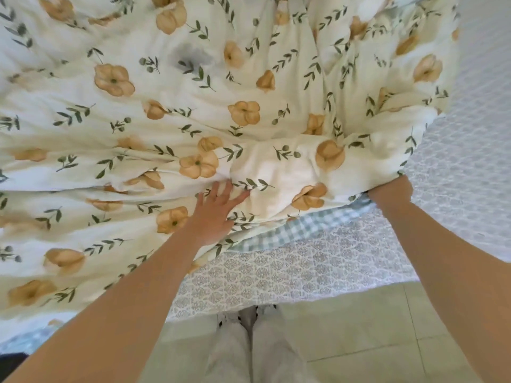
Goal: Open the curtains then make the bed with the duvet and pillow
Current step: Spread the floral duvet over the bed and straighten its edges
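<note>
Head view: my left hand point(214, 214) lies flat, fingers spread, on the soft, floppy duvet point(193, 106). My right hand point(390, 190) is hidden under its corner; fingers unseen. I'd grab corners.

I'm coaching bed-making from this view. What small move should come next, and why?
Probably draw the cream floral duvet rightward with the right hand, which is tucked under its bunched corner, while the left hand lies flat on top. The grey patterned sheet there is uncovered.

A home bedroom: a bed point(345, 272) with patterned sheet, a floral duvet point(193, 106) spread across it, and pale tiled floor point(373, 327) beside.
</note>
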A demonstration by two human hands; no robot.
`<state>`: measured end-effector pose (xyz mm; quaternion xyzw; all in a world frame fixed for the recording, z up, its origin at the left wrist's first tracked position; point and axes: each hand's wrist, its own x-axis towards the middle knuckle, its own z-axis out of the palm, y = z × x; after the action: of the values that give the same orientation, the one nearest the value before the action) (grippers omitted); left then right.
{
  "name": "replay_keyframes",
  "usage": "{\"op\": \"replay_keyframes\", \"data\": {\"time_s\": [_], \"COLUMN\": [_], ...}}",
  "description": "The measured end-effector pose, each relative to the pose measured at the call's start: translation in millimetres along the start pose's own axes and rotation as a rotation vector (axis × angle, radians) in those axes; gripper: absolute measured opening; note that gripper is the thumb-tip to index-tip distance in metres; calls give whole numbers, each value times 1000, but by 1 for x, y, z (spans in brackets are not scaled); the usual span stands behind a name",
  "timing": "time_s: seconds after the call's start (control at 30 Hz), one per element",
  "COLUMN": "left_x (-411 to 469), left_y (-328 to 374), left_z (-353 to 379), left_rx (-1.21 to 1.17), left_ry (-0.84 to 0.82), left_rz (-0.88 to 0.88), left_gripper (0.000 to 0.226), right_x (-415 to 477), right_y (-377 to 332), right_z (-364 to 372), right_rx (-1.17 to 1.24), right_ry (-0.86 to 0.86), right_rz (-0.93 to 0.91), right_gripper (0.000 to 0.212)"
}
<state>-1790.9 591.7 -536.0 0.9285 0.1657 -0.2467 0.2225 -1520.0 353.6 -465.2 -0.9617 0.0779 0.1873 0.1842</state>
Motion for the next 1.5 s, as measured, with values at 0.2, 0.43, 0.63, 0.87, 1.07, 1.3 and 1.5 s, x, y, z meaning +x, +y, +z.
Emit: {"op": "replay_keyframes", "data": {"time_s": [0.2,0.43,0.63,0.87,1.07,1.3,1.5], "left_x": [3,13,24,31,32,21,0], "left_y": [16,68,122,160,199,195,186], "left_z": [-8,-17,7,31,45,51,67], "left_rx": [-171,-146,-179,39,-83,88,183], "left_ry": [135,402,363,204,234,-108,-79], "left_rz": [-125,-160,-151,-314,-181,-180,-237], "left_gripper": [57,36,82,120,78,37,63], "right_x": [-7,18,53,106,128,120,115], "right_y": [48,26,28,36,140,145,152], "right_z": [-8,-27,-51,-69,-93,-100,-93], "right_rx": [68,963,1206,700,513,247,176], "right_ry": [-360,-498,-921,-579,-226,-670,-670], "right_rz": [332,401,303,337,587,585,558], "right_gripper": [6,18,77,39,52,19,33]}}
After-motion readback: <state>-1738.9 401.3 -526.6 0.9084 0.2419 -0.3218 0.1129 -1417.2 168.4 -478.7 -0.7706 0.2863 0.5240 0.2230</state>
